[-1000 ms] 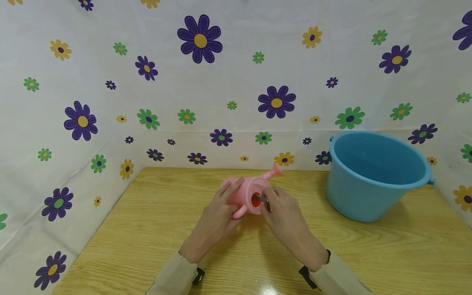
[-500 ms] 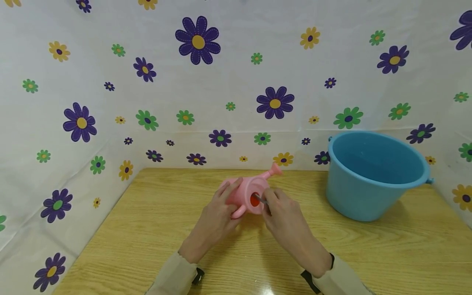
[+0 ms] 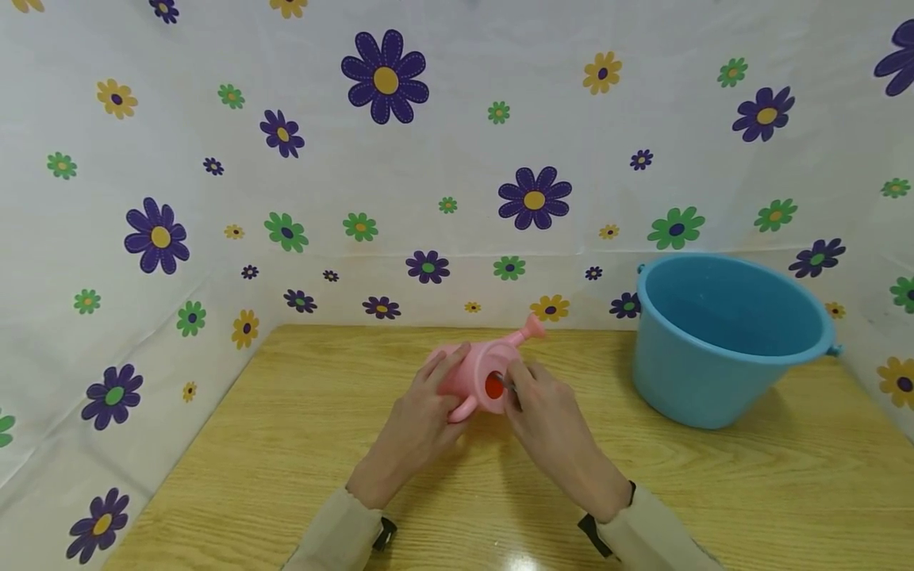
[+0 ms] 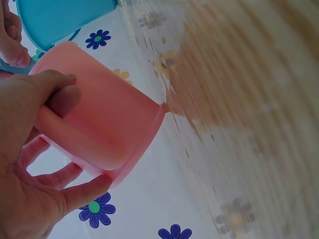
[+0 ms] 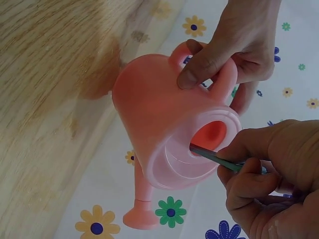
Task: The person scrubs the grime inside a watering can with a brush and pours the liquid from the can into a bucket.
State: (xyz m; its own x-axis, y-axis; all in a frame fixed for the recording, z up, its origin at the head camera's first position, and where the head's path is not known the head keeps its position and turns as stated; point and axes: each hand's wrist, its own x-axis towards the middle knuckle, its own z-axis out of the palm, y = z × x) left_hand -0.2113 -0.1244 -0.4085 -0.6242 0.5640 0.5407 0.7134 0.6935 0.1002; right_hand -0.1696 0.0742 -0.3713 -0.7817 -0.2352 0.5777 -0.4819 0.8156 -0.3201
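Left hand (image 3: 421, 412), thumb and fingers curled about handle (image 5: 228, 83) and body, holds a tilted pink watering can (image 5: 144, 99) at frame centre; right hand (image 3: 553, 428) pinches a slender tool (image 5: 219, 160), its tip inside the can. The can is probably light, stiff and smooth, best held by its handle; orange-red shows within, wall or contents unclear. Right of frame: blue bucket (image 3: 685, 388), inner wall visible

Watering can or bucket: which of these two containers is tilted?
The pink watering can: the left hand holds it tipped, opening toward the right hand, while the blue bucket stands upright.
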